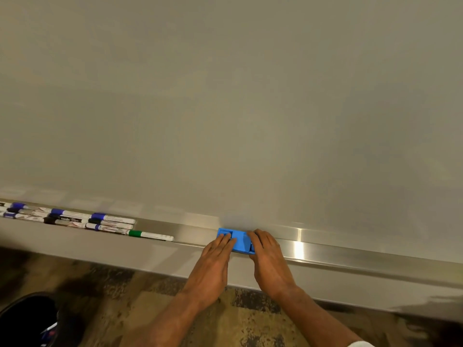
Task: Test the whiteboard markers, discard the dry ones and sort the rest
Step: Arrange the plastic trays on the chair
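A blank whiteboard (225, 108) fills most of the view. On its metal tray (325, 246) lies a blue eraser (239, 240). My left hand (215, 261) rests on the eraser's left end, and my right hand (268, 256) grips its right end. Several markers (75, 220) with blue and black caps lie in rows on the tray at the left. A green-capped marker (150, 234) lies at the right end of that group, apart from the eraser.
A dark bin (27, 319) with something inside stands on the patterned carpet (200, 321) at the lower left. The tray runs on to the right of my hands with nothing lying on it.
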